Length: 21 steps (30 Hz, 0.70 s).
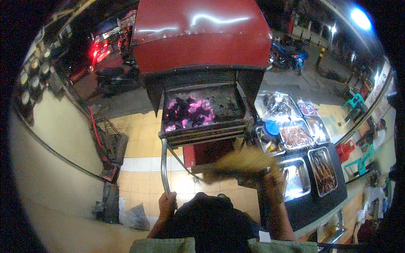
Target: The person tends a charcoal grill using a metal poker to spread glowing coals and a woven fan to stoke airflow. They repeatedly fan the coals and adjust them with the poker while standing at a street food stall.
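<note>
My left hand [167, 202] is wrapped around the lower end of a bent grey metal pipe [164, 167]. The pipe's upper end is at the front left corner of a charcoal grill [205, 129]. Glowing charcoal [193, 110] lies in the left and middle of the grill bed, with dark ash to its right. In my right hand [273, 182] is a straw-coloured hand fan [243, 163], blurred by motion and held below the grill's front edge. The blur hides the fingers and the fan's exact outline. A red metal hood [202, 41] rises over the grill.
To the right, a black table [326, 205] bears a tray of skewered meat [322, 172], plastic-covered trays [295, 134], a shiny metal tray [295, 180] and a blue-lidded jar [271, 129]. A wire rack [110, 136] leans at the left wall. Motorcycles [286, 57] stand beyond.
</note>
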### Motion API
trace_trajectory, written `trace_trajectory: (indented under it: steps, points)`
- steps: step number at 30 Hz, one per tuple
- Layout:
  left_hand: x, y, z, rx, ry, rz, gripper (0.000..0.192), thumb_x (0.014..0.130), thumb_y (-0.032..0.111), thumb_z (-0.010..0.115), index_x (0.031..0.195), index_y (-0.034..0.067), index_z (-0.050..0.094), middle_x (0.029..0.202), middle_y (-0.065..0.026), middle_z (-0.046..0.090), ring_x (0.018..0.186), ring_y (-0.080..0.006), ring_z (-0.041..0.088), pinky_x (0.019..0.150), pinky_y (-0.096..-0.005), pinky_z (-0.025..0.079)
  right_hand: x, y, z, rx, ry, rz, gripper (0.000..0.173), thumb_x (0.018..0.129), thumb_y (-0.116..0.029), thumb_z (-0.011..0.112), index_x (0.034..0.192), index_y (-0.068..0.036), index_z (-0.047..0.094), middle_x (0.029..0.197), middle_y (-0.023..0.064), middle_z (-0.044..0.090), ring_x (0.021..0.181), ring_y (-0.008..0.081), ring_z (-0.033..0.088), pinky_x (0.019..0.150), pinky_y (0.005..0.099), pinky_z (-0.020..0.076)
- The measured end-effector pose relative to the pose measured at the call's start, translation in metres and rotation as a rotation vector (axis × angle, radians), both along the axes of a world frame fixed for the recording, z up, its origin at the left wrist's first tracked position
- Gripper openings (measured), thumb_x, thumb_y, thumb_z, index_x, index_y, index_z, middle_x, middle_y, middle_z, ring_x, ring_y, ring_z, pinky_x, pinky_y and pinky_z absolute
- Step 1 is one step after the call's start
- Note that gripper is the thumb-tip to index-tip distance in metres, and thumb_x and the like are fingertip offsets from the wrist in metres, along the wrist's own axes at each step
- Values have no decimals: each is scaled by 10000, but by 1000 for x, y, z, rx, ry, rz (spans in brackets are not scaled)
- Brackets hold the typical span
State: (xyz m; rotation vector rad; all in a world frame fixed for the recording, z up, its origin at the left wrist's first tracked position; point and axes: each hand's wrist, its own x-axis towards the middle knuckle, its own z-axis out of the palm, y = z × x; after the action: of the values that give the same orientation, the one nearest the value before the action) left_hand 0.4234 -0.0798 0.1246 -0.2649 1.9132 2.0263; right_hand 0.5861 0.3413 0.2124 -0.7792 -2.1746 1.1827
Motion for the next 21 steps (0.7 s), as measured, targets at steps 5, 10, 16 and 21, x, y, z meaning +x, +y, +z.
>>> trace_trajectory:
  steps: [5,10,16,21]
  points:
    - [-3,-2,-9,-102,28,-22,261,941,251,734,890,67,556,632,8,506,471,-109,483,405,-283,396,1,53,-8,57,531,-449,393,986,-232,649,1310,-21,580,1206,118,646,1059,222,613,963,392,514]
    - [-14,4,-14,-169,92,33,253,937,237,715,852,91,527,596,4,478,455,-99,456,402,-283,384,-11,-27,-67,-319,324,246,193,1000,-183,553,1023,-37,677,928,73,672,878,219,620,805,351,523]
    - [-14,0,-21,-85,175,-33,301,981,301,688,891,78,507,557,0,441,395,-123,434,374,-296,406,-5,3,11,-388,359,45,337,1010,-346,579,1169,-79,711,976,86,703,871,205,657,764,339,521]
    - [-11,1,-26,-27,118,-35,287,984,287,684,901,78,505,557,-5,457,389,-118,436,364,-293,406,-2,30,43,-9,727,-427,465,1044,-483,530,1154,-40,619,935,65,654,799,188,600,679,365,497]
